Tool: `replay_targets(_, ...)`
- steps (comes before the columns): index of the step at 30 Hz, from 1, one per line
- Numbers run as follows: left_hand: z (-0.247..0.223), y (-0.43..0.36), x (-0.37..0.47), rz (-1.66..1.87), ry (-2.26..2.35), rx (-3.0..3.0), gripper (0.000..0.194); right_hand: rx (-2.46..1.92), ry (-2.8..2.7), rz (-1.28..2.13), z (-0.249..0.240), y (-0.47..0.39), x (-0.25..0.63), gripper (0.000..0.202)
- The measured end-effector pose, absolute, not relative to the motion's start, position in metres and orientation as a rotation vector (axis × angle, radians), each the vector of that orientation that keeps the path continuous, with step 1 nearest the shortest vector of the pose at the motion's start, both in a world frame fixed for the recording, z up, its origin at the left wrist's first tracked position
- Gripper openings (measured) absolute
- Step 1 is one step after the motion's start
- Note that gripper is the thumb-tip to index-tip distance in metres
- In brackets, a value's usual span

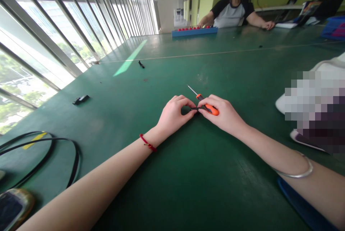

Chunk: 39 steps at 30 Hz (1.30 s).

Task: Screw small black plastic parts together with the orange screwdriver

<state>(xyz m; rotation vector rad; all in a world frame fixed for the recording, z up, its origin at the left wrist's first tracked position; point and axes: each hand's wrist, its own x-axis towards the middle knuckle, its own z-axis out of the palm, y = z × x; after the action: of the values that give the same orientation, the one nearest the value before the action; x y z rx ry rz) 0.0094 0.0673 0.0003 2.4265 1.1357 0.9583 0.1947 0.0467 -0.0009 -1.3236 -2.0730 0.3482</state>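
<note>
My left hand point(176, 112) and my right hand point(219, 112) meet over the middle of the green table point(205, 177). Between their fingertips is a small black piece point(194, 108), pinched by the left thumb and forefinger; its kind is too small to make out. An orange and black screwdriver point(212, 109) rests in the right hand, its thin metal shaft pointing up and left, away from me. The right thumb and forefinger also touch the black piece. My fingers cover part of both things.
Black cable point(77, 155) loops at the left. Small black parts point(81, 99) lie beyond it, with another black part point(141, 64) farther back. A person point(231, 11) sits across the table by a blue rack point(194, 32) with red pieces. A white bag-like object point(281, 103) stands right.
</note>
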Motion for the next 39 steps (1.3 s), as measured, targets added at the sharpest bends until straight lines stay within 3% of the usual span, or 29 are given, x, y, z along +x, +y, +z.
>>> replay_targets(10,0.004,0.062,0.010,1.060,1.137,2.451,0.007,-1.241,-1.974,0.412,-0.001,0.048,0.196,0.013)
replay_targets(24,0.007,0.055,0.007,0.780,1.237,2.654,0.012,-1.244,-1.924,0.513,0.001,0.049,0.196,0.015)
replay_targets(29,0.018,0.060,-0.043,0.885,1.799,2.460,0.017,-1.276,-1.937,0.537,0.001,0.049,0.196,0.016)
replay_targets(33,0.029,0.066,-0.108,0.905,2.492,1.883,0.031,-1.293,-1.950,0.539,0.001,0.049,0.195,0.016)
replay_targets(39,0.045,0.064,-0.174,0.778,2.823,1.465,0.043,-1.300,-1.960,0.524,0.000,0.049,0.196,0.014)
